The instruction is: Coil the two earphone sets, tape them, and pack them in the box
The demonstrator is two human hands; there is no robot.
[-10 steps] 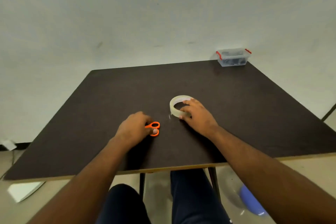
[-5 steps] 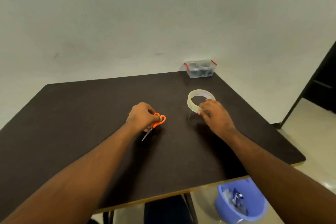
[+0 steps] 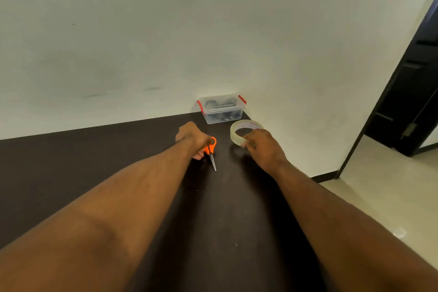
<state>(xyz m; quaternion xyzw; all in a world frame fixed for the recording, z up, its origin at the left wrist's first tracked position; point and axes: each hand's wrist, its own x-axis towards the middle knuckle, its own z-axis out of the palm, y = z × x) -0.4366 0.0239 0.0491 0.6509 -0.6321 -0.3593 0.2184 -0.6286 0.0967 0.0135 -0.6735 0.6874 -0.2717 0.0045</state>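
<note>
Box (image 3: 222, 109) sits beyond left hand (image 3: 193, 137) and right hand (image 3: 262, 147).

Faint reddish print on the inner core of the tape roll (image 3: 246, 130), too small to read

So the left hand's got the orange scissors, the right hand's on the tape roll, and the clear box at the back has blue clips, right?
Not quite: the clips on the clear box are red, not blue, as the head view shows. The rest holds: the left hand grips the orange scissors and the right hand rests on the tape roll.
</note>
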